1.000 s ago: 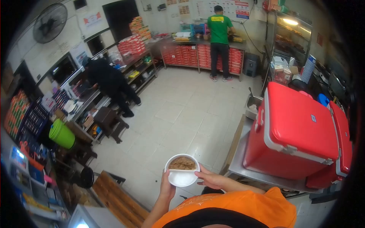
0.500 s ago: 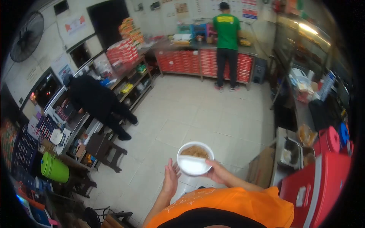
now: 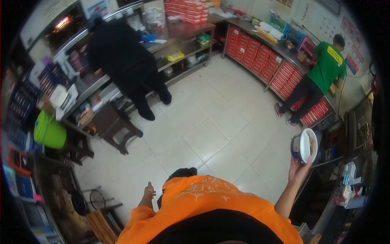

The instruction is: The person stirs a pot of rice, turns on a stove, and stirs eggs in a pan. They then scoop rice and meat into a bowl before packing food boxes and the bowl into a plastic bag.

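Out to the right, my right hand grips a round food tub from below. The tub is tilted, with a white rim and a dark blue side bearing a label. A white half-cover lies over part of its opening, and brownish food shows in the other part. My left hand hangs low by my orange shirt, holding nothing, its thumb up and its fingers loosely apart.
A person in black leans over the left counter near a dark stool and a green bin. Another person in green stands at the back-right counter above stacked red boxes. Pale floor tiles lie between.
My view has turned left and moved forward. The tub has gone from before my chest out to the right in my right hand. My left hand has dropped away from it.
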Demonstrator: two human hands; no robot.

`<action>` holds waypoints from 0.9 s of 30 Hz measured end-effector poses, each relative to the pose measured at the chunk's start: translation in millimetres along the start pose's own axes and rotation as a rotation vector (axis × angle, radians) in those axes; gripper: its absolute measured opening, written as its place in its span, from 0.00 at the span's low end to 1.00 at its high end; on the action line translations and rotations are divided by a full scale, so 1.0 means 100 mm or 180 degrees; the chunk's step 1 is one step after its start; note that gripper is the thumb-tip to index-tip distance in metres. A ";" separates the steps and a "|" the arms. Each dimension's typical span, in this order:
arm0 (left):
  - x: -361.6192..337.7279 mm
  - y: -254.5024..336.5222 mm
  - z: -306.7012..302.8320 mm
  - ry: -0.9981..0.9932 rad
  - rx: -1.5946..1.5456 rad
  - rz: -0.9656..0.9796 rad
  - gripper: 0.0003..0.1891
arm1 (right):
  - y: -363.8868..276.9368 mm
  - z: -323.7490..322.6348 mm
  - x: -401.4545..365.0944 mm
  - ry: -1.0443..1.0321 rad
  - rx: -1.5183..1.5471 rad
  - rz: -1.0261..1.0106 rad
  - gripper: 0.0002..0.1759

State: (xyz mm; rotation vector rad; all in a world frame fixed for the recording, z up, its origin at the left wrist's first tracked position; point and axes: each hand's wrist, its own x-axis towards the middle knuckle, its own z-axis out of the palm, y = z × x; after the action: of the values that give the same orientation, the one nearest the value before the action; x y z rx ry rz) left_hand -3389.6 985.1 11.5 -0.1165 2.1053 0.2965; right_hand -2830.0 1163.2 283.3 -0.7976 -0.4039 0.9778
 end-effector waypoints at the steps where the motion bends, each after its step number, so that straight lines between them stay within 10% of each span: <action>1: 0.12 0.36 0.01 0.0062 -0.0067 0.0340 0.38 | 0.04 0.00 0.14 0.0256 0.0025 -0.0097 0.32; 6: 1.14 2.52 0.51 0.0071 0.1599 0.2356 0.29 | 0.33 -0.06 0.80 0.0975 -0.0037 -0.0451 0.35; 9: 0.32 3.92 0.86 0.0328 0.1830 0.3156 0.25 | 0.58 -0.04 1.37 0.1483 -0.0252 -0.0507 0.37; 17: 0.38 5.81 2.04 -0.0862 0.3051 0.3241 0.28 | 1.27 0.48 3.50 0.1426 -0.0267 -0.0524 0.34; 24: 1.32 6.18 2.40 -0.0542 0.4144 0.2289 0.30 | 1.98 1.59 5.38 0.0825 0.0093 -0.0344 0.33; 27: 1.46 7.40 2.76 -0.0493 0.4425 0.2826 0.30 | 2.32 2.07 6.09 0.0572 0.0164 -0.0496 0.31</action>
State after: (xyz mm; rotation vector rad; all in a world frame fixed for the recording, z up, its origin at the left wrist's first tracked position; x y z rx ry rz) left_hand -3386.7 1775.8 -129.8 1.5846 1.6569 -0.6613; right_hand -2779.6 1842.0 219.0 -0.7882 -0.2797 0.7618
